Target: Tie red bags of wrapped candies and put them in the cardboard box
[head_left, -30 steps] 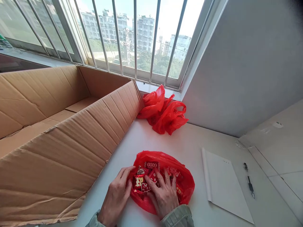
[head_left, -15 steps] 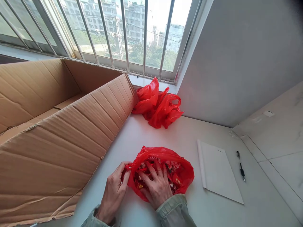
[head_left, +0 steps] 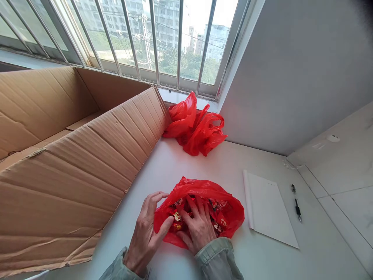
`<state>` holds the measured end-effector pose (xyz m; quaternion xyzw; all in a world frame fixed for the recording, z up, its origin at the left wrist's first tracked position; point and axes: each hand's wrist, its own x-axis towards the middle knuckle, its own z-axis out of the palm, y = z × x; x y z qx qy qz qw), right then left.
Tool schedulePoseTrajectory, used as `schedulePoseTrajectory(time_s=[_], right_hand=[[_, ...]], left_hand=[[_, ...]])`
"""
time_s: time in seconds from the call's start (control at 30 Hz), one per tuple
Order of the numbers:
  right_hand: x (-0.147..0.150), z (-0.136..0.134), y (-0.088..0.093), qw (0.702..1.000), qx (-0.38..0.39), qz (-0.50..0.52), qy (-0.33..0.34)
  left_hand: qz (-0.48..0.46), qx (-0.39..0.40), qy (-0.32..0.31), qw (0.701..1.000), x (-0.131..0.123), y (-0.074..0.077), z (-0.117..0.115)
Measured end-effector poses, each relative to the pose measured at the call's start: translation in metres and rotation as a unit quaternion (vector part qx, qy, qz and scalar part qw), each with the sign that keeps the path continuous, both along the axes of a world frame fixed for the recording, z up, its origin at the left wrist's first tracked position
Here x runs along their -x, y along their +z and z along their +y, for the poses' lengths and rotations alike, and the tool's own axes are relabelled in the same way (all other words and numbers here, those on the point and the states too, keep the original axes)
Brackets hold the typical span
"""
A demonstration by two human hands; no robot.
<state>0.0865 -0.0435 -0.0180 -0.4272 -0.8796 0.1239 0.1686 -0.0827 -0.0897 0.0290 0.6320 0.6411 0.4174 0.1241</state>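
Red and open, the bag [head_left: 215, 189] is lying on the bench [head_left: 201, 165]; the spread right hand [head_left: 201, 229] is resting among its packets [head_left: 223, 221], the spread left hand [head_left: 148, 231] flanking its rim [head_left: 161, 214].

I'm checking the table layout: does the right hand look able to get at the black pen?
Probably yes. The black pen lies uncovered on the table, off to the right past the flat white pad. The right hand would first need to lift out of the open red bag.
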Motion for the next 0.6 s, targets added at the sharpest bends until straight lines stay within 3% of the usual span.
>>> schedulePoseTrajectory(time_s=[0.1,0.27,0.6], right_hand=[[-0.001,0.000,-0.002,1.000,0.005,-0.011,0.006],[-0.009,0.005,-0.005,1.000,-0.014,0.002,-0.003],[-0.011,0.006,0.000,0.998,-0.017,0.061,0.002]], left_hand=[[0.048,-0.020,-0.005,0.999,-0.005,-0.004,0.005],[0.036,-0.030,-0.022,0.999,0.001,-0.012,0.008],[0.041,-0.009,-0.051,0.998,0.004,-0.007,0.011]])
